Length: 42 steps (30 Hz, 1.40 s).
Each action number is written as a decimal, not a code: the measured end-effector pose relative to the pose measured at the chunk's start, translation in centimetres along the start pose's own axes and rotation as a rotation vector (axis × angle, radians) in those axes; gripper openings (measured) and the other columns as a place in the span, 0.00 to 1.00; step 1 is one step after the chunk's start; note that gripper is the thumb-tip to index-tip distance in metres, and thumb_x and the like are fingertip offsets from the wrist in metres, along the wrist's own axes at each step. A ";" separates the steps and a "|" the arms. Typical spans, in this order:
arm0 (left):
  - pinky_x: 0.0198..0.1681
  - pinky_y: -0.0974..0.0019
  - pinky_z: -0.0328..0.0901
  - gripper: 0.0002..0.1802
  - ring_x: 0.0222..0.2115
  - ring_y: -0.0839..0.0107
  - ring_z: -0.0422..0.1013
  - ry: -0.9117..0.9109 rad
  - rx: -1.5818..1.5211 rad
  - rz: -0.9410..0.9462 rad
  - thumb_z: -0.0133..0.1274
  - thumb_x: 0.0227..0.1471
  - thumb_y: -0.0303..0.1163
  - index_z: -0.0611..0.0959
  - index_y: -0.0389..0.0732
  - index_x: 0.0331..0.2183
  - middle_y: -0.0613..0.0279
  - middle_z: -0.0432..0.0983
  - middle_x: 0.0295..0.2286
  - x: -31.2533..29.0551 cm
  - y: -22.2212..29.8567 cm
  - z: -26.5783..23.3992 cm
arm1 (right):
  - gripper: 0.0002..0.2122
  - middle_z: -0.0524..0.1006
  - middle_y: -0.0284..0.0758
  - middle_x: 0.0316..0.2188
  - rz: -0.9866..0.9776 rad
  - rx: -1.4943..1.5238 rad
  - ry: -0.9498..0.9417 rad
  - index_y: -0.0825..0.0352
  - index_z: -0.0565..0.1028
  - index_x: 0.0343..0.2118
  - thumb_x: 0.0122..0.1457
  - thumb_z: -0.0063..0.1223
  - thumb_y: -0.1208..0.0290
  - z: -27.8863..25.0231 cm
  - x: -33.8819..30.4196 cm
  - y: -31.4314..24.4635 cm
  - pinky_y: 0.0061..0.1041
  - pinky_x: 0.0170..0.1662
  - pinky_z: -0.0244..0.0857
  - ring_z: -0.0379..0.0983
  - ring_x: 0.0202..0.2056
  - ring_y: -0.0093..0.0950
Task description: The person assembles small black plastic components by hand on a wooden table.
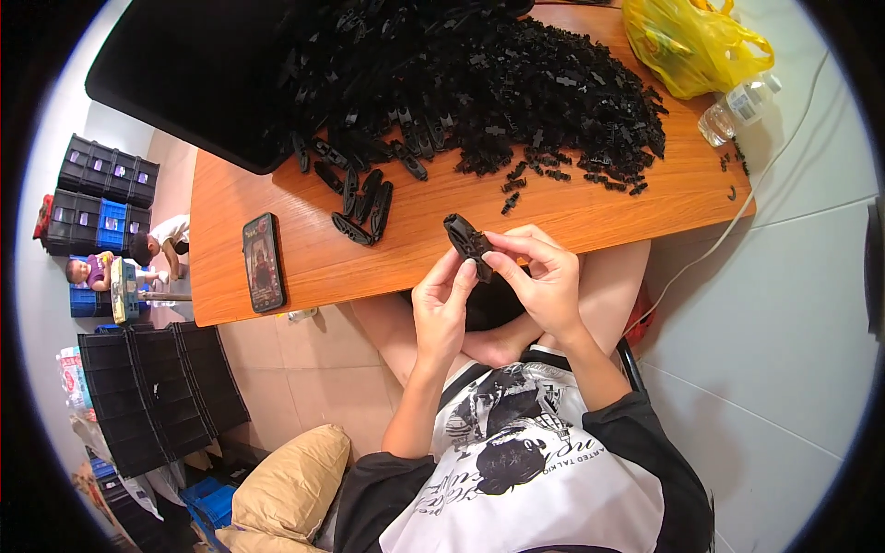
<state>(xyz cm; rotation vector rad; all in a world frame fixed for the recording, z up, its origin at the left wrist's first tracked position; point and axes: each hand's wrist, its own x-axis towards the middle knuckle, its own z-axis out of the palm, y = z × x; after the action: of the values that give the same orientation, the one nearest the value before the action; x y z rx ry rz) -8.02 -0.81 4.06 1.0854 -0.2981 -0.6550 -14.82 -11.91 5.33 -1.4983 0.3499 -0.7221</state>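
Observation:
Just past the table's near edge, both my hands hold an oval black plastic part (pixel 466 236), tilted with its far end up and to the left. My left hand (pixel 439 309) pinches its lower end between thumb and fingers. My right hand (pixel 542 275) is closed on its right side, thumb and forefinger together; whether a small clip is between them is hidden. Beyond lie several similar black oval parts (pixel 365 205), loose on the wooden table (pixel 313 286). A heap of small black clips (pixel 572 92) covers the far right, with a few strays (pixel 513 198) near me.
A large black bin (pixel 184 74) stands at the far left, and a phone (pixel 265 263) lies on the left edge. At the far right are a yellow plastic bag (pixel 691 46) and a clear bottle (pixel 733 112). A white cable (pixel 705 249) runs past the right edge. Two people sit near stacked crates (pixel 101 175).

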 end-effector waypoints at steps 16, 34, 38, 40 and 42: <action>0.40 0.78 0.60 0.14 0.35 0.80 0.65 -0.140 0.326 -0.090 0.45 0.56 0.26 0.75 0.30 0.42 0.64 0.72 0.36 -1.9 0.8 0.9 | 0.32 0.71 0.36 0.43 0.221 0.308 -0.404 0.69 0.61 0.54 0.44 0.60 0.81 -4.0 2.1 -1.4 0.24 0.47 0.63 0.68 0.43 0.24; 0.39 0.73 0.64 0.14 0.33 0.75 0.70 -0.143 0.392 -0.098 0.41 0.58 0.31 0.76 0.29 0.38 0.60 0.73 0.31 -4.0 -0.4 1.7 | 0.19 0.76 0.37 0.32 0.417 0.357 -0.435 0.75 0.71 0.43 0.45 0.60 0.82 -5.4 0.8 0.7 0.21 0.37 0.70 0.74 0.33 0.23; 0.40 0.73 0.63 0.14 0.35 0.75 0.69 -0.152 0.488 -0.118 0.42 0.58 0.29 0.76 0.30 0.39 0.61 0.72 0.32 -5.7 -0.5 0.5 | 0.17 0.77 0.39 0.32 0.521 0.441 -0.488 0.75 0.72 0.42 0.47 0.57 0.83 -5.2 -0.3 1.3 0.22 0.40 0.69 0.75 0.33 0.23; 0.39 0.75 0.60 0.14 0.34 0.77 0.65 -0.165 0.512 -0.128 0.43 0.56 0.25 0.75 0.31 0.43 0.62 0.71 0.33 -6.7 -0.7 -0.4 | 0.15 0.77 0.39 0.34 0.433 0.374 -0.525 0.74 0.74 0.40 0.47 0.57 0.83 -4.8 -1.0 2.2 0.22 0.40 0.69 0.75 0.34 0.24; 0.41 0.74 0.60 0.15 0.36 0.76 0.65 -0.159 0.514 -0.097 0.44 0.55 0.24 0.74 0.31 0.44 0.62 0.71 0.35 -7.6 -0.9 -1.4 | 0.13 0.78 0.39 0.33 0.401 0.327 -0.595 0.73 0.75 0.39 0.48 0.57 0.82 -4.4 -1.2 2.1 0.21 0.40 0.68 0.75 0.34 0.24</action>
<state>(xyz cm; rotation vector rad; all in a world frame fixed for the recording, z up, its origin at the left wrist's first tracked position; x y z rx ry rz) -13.48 4.68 3.26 1.5480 -0.5751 -0.7759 -18.03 -14.77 2.74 -1.2095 0.0637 0.0034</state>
